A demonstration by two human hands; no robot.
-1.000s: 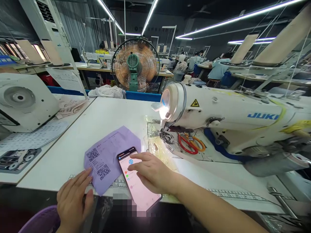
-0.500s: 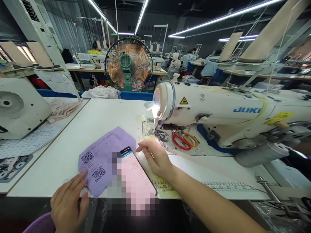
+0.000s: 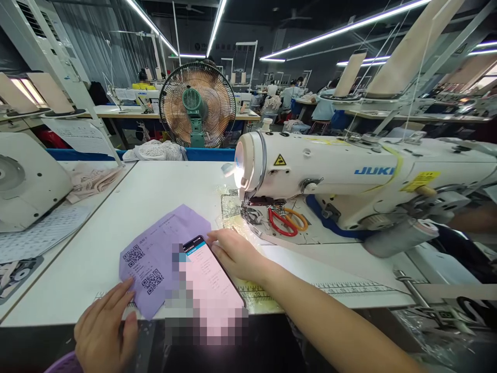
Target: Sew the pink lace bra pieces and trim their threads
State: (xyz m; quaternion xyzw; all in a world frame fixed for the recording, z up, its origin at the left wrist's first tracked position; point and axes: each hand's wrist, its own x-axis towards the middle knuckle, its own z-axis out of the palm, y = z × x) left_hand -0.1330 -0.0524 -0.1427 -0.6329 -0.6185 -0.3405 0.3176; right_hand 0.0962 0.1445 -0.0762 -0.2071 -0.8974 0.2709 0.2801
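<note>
A phone (image 3: 212,277) with a lit pink-white screen lies at the table's front edge, partly over a creased purple paper (image 3: 166,238) that bears two QR codes. Part of the phone is pixelated. My right hand (image 3: 236,254) is beside the phone's upper right edge, its fingertips touching or very near it and its fingers loosely curled; whether it grips anything does not show. My left hand (image 3: 106,326) rests at the table's front edge, fingers spread, fingertips at the paper's lower left edge.
A white JUKI sewing machine (image 3: 334,166) stands at the right, with red-handled scissors (image 3: 282,223) beneath it. A grey thread cone (image 3: 399,238) lies farther right. Behind the table stand a large fan (image 3: 196,106) and a bundle of white cloth (image 3: 155,151). Another machine (image 3: 31,181) is at the left.
The view has turned slightly right. My right hand's fingers have drawn together and lowered beside the phone's top corner. My left hand stays by the paper.
</note>
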